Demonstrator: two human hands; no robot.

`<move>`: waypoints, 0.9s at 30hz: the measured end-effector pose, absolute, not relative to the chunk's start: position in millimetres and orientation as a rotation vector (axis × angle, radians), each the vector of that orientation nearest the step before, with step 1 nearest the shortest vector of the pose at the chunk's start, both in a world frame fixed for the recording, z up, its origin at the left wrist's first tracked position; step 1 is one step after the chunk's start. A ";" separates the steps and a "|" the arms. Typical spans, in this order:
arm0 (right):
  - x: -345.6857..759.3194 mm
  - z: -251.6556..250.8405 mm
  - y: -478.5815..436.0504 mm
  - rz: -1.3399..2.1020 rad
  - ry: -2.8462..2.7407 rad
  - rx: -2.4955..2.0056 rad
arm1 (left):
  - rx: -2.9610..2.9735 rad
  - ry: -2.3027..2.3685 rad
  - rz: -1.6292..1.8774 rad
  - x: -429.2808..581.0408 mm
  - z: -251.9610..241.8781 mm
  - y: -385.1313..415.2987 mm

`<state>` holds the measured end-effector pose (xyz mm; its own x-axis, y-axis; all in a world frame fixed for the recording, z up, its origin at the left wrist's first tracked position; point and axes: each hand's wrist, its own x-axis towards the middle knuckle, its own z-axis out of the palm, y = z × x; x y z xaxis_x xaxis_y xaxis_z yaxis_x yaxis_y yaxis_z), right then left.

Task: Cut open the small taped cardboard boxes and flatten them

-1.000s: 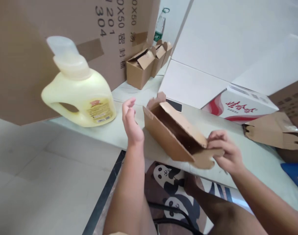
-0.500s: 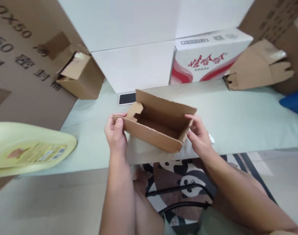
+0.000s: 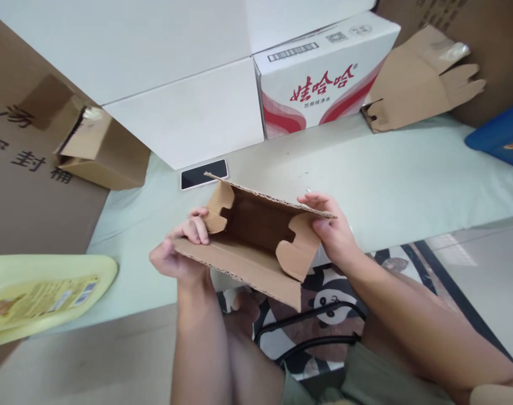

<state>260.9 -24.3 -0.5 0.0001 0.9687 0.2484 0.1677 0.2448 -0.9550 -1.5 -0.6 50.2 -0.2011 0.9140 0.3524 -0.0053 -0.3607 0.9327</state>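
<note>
An open brown cardboard box (image 3: pixel 256 225) is held up between my two hands above the table's front edge, its opening tilted toward the camera. My left hand (image 3: pixel 184 242) grips the box's left end, fingers over the near side flap. At the right end my right hand (image 3: pixel 330 225) pinches the far flap's corner, the thumb by the right end flap. Both small notched end flaps are bent inward, and the two long flaps stand apart. The inside is dark, and no contents show.
Behind the box a phone (image 3: pixel 204 174) lies on the green-covered table (image 3: pixel 412 174). White cartons (image 3: pixel 201 118) and a red-white carton (image 3: pixel 319 84) stand behind. Cardboard boxes (image 3: pixel 113 152) (image 3: pixel 421 84) flank them. A yellow bottle (image 3: pixel 49 287) is at left, a blue container (image 3: pixel 503 135) at right.
The box has tipped toward me, and its right end flap now shows folded inward. My left hand has moved left and down with its fingers over the near flap. The view has shifted.
</note>
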 end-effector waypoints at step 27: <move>265.7 -16.6 -19.1 1.319 -1.358 -1.073 | 1.589 1.513 1.539 -39.0 26.1 1.7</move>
